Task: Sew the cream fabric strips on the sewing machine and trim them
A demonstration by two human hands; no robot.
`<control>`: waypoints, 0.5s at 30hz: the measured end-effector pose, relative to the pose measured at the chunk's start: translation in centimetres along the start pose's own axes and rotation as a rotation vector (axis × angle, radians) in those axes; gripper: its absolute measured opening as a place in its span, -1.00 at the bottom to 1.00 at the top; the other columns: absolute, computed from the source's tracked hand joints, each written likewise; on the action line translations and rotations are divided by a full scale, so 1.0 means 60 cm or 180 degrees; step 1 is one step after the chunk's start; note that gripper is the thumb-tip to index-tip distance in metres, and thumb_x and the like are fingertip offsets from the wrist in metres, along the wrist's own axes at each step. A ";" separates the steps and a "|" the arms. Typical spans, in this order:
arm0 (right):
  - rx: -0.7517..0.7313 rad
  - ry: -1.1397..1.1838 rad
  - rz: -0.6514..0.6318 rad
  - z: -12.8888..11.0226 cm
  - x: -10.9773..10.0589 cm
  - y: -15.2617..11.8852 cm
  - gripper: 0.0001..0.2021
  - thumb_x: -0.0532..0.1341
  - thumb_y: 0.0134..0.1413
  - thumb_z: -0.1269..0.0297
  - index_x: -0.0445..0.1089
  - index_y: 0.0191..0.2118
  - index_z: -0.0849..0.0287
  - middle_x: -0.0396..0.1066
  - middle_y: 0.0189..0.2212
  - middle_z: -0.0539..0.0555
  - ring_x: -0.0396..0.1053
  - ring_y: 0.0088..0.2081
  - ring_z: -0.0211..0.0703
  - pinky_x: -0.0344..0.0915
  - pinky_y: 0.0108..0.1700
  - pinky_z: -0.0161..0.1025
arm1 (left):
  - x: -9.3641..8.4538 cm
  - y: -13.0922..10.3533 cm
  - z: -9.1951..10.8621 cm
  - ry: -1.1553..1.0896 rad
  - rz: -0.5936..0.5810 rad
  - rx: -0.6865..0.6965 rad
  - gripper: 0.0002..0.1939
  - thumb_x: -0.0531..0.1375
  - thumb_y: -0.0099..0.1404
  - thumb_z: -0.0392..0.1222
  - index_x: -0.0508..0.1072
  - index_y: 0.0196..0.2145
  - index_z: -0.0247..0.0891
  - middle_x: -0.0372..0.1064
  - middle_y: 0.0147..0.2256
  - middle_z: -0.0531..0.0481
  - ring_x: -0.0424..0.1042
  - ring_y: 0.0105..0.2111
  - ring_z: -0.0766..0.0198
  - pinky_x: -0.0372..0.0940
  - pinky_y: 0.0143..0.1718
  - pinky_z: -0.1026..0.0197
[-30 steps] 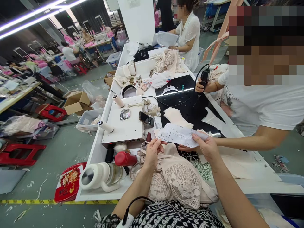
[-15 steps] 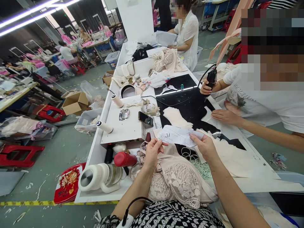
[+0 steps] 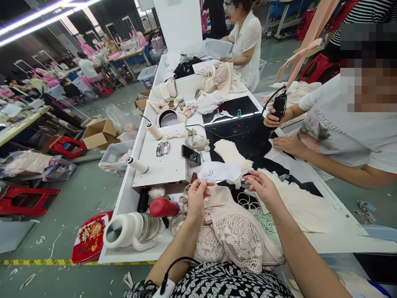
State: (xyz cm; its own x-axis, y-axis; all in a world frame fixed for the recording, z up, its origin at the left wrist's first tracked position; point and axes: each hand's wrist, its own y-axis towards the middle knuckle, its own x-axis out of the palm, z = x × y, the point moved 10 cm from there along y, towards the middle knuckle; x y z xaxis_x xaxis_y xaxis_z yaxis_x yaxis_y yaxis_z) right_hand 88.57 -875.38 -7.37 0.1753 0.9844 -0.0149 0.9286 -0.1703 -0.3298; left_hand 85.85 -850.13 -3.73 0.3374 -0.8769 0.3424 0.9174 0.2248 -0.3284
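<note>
A white paper piece with writing extends from the fingertips of my left hand, which pinches its lower left corner. To the right, my right hand is off the paper, its fingers apart and holding nothing. Below and between both hands lies beige lace fabric with bra-like cups. Thin green elastic loops lie beside my right wrist. Cream cut fabric pieces rest on the black surface beyond my hands.
A person at the right holds a black cutting tool over the black surface. A white kettle, a red-lidded bottle, a phone and thread cones stand or lie at the left.
My right hand has let go of the paper's right end. The paper has shifted left and a little up. The person at the right has leaned farther right.
</note>
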 end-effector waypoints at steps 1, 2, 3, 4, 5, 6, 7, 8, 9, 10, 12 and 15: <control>-0.0002 -0.0029 -0.0054 0.000 0.003 -0.001 -0.42 0.34 -0.18 -0.02 0.32 -0.05 0.20 0.51 -0.19 0.19 0.47 -0.27 -0.08 0.38 -0.40 -0.25 | -0.004 0.001 -0.001 -0.0012 0.0051 0.0011 -0.62 0.39 -0.03 -0.02 0.29 -0.52 -0.26 0.51 -0.48 -0.01 0.17 -0.64 0.50 0.15 -0.54 0.37; -0.0015 -0.0060 -0.0102 -0.001 0.007 -0.002 -0.44 0.34 -0.17 -0.02 0.32 -0.06 0.20 0.51 -0.20 0.19 0.47 -0.29 -0.09 0.38 -0.41 -0.25 | -0.008 0.002 -0.002 -0.0024 0.0105 0.0013 -0.63 0.39 -0.03 -0.02 0.30 -0.52 -0.27 0.51 -0.47 -0.02 0.17 -0.64 0.50 0.15 -0.54 0.37; -0.0031 -0.0086 -0.0143 -0.002 0.010 -0.002 -0.45 0.34 -0.17 -0.03 0.32 -0.07 0.19 0.52 -0.22 0.19 0.47 -0.31 -0.10 0.38 -0.41 -0.24 | -0.011 0.003 -0.003 -0.0037 0.0162 0.0006 -0.64 0.39 -0.04 -0.02 0.31 -0.52 -0.27 0.51 -0.47 -0.02 0.17 -0.64 0.50 0.16 -0.54 0.37; -0.0045 -0.0104 -0.0177 -0.002 0.012 -0.003 -0.46 0.34 -0.17 -0.03 0.32 -0.09 0.19 0.52 -0.23 0.19 0.47 -0.33 -0.11 0.38 -0.42 -0.24 | -0.014 0.004 -0.004 -0.0046 0.0209 -0.0010 -0.64 0.39 -0.05 -0.02 0.32 -0.52 -0.28 0.51 -0.48 -0.02 0.18 -0.64 0.50 0.18 -0.53 0.36; -0.0055 -0.0116 -0.0201 -0.003 0.014 -0.003 -0.46 0.34 -0.17 -0.04 0.33 -0.10 0.19 0.52 -0.24 0.18 0.46 -0.35 -0.12 0.37 -0.43 -0.24 | -0.016 0.004 -0.005 -0.0050 0.0242 -0.0032 -0.64 0.39 -0.07 -0.02 0.32 -0.53 -0.28 0.50 -0.49 -0.02 0.19 -0.63 0.50 0.20 -0.52 0.35; -0.0063 -0.0125 -0.0223 -0.003 0.016 -0.004 -0.46 0.34 -0.17 -0.05 0.33 -0.11 0.19 0.52 -0.25 0.18 0.46 -0.37 -0.13 0.37 -0.43 -0.23 | -0.017 0.004 -0.006 -0.0054 0.0268 -0.0054 -0.63 0.40 -0.08 -0.02 0.33 -0.53 -0.28 0.50 -0.50 -0.01 0.21 -0.63 0.49 0.22 -0.50 0.35; -0.0074 -0.0133 -0.0250 -0.004 0.018 -0.004 -0.46 0.34 -0.17 -0.06 0.33 -0.11 0.19 0.53 -0.27 0.17 0.46 -0.38 -0.13 0.37 -0.43 -0.23 | -0.017 0.004 -0.007 -0.0057 0.0285 -0.0073 -0.63 0.40 -0.09 -0.02 0.33 -0.54 -0.28 0.48 -0.52 0.00 0.23 -0.61 0.48 0.24 -0.48 0.34; -0.0089 -0.0140 -0.0281 -0.004 0.019 -0.005 -0.46 0.33 -0.17 -0.06 0.33 -0.12 0.20 0.53 -0.30 0.16 0.45 -0.40 -0.14 0.37 -0.44 -0.23 | -0.017 0.004 -0.007 -0.0060 0.0297 -0.0088 -0.62 0.41 -0.10 -0.01 0.32 -0.54 -0.28 0.47 -0.53 0.01 0.26 -0.60 0.46 0.26 -0.47 0.33; -0.0111 -0.0147 -0.0318 -0.005 0.021 -0.006 -0.47 0.33 -0.16 -0.06 0.34 -0.12 0.20 0.53 -0.32 0.14 0.45 -0.41 -0.14 0.37 -0.45 -0.23 | -0.017 0.004 -0.007 -0.0061 0.0299 -0.0098 -0.62 0.41 -0.11 -0.01 0.32 -0.54 -0.28 0.46 -0.54 0.02 0.28 -0.59 0.45 0.27 -0.46 0.33; -0.0136 -0.0153 -0.0352 -0.006 0.023 -0.006 -0.48 0.33 -0.16 -0.06 0.34 -0.13 0.19 0.53 -0.34 0.13 0.45 -0.42 -0.15 0.36 -0.45 -0.24 | -0.016 0.004 -0.007 -0.0061 0.0295 -0.0100 -0.62 0.41 -0.11 -0.01 0.32 -0.54 -0.28 0.45 -0.55 0.02 0.29 -0.58 0.44 0.28 -0.45 0.32; -0.0168 -0.0163 -0.0393 -0.007 0.026 -0.006 -0.50 0.32 -0.14 -0.07 0.35 -0.14 0.18 0.53 -0.38 0.11 0.45 -0.44 -0.16 0.36 -0.47 -0.24 | -0.015 0.005 -0.007 -0.0050 0.0271 -0.0093 -0.61 0.41 -0.10 -0.02 0.31 -0.54 -0.27 0.44 -0.55 0.03 0.31 -0.58 0.44 0.29 -0.44 0.32; -0.0175 -0.0194 -0.0385 -0.005 0.027 -0.006 -0.50 0.31 -0.14 -0.07 0.36 -0.14 0.18 0.53 -0.40 0.09 0.43 -0.46 -0.17 0.34 -0.48 -0.24 | -0.013 0.005 -0.006 -0.0037 0.0237 -0.0065 -0.61 0.41 -0.09 -0.02 0.30 -0.55 -0.27 0.44 -0.56 0.03 0.34 -0.55 0.41 0.29 -0.43 0.31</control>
State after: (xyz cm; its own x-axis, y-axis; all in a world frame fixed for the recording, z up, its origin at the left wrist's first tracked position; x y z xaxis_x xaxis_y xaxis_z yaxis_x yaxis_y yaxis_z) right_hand 88.62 -873.73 -6.97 0.0423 0.9984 -0.0362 0.9585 -0.0508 -0.2804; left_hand 85.80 -849.52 -4.43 0.4071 -0.8530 0.3265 0.8852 0.2803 -0.3714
